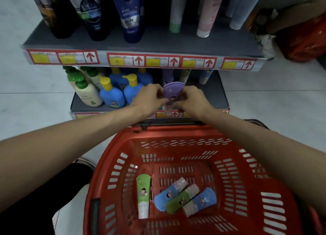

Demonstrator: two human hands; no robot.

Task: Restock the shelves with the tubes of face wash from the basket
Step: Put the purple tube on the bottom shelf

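The left hand [150, 97] and right hand [191, 100] are both pinching a purple tube [172, 91] at the lower shelf [218, 95]. Four more tubes are lying in the red basket [247, 164].

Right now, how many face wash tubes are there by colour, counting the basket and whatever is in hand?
Green tubes, in the basket: 2
Blue tubes, in the basket: 2
Purple tube, gripped by left hand and right hand: 1
Total: 5
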